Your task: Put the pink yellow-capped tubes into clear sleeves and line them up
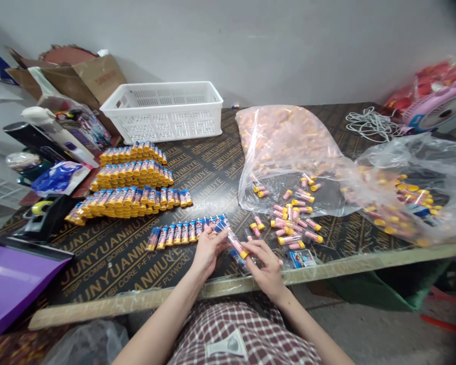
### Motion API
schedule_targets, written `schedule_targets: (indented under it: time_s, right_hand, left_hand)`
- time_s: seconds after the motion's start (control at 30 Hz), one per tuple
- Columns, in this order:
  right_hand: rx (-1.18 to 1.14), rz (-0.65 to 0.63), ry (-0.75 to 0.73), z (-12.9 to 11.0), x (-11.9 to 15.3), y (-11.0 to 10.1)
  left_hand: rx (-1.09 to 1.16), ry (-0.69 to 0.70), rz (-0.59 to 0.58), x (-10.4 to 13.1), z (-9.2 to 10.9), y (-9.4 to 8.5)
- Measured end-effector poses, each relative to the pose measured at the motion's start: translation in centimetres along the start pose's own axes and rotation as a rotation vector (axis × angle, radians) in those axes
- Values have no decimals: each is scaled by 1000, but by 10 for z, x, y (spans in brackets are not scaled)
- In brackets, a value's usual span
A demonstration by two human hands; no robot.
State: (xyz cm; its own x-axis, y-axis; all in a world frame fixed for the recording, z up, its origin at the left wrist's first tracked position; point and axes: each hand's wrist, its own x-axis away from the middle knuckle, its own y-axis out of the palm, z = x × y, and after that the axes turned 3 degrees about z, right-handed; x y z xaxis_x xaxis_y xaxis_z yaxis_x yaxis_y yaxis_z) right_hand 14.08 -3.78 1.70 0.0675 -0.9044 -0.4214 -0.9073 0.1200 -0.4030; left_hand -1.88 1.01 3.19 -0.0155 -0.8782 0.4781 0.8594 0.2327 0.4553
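Observation:
Between my hands is a clear tube (234,241) with pink contents and a yellow cap, tilted with its cap toward me. My right hand (266,266) pinches it near the cap. My left hand (210,249) grips a blue printed label (220,226) at the tube's upper end; whether it is around the tube or beside it I cannot tell. A row of labelled tubes (178,233) lies just left of my left hand. Loose unlabelled tubes (294,215) are scattered right of my hands. More blue labels (303,258) lie by the table edge, some partly behind my right hand.
Stacked labelled tubes (131,170) stand at left, before a white plastic basket (163,121). A large clear bag (285,134) of tubes spills open at the back; another bag (425,167) is at right. A tape dispenser (41,218) and purple dustpan (19,284) are at far left.

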Motion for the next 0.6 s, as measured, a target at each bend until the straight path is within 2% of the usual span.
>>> schedule_targets:
  time_s: [0.17,0.27,0.4,0.6]
  right_hand:
    - [37,-16,-26,1,-6,-2]
    - [-8,-109,-60,0,-11,-7]
    - [-127,-244,-32,3,-10,-8]
    - [-203,-194,4,7,-3,-2]
  left_hand:
    - [-119,-93,-214,14,0,4]
    - [-166,-142,-290,21,-3,6]
    - [-182,-172,-308,24,-8,7]
    - [-187,-167,-280,25,-12,6]
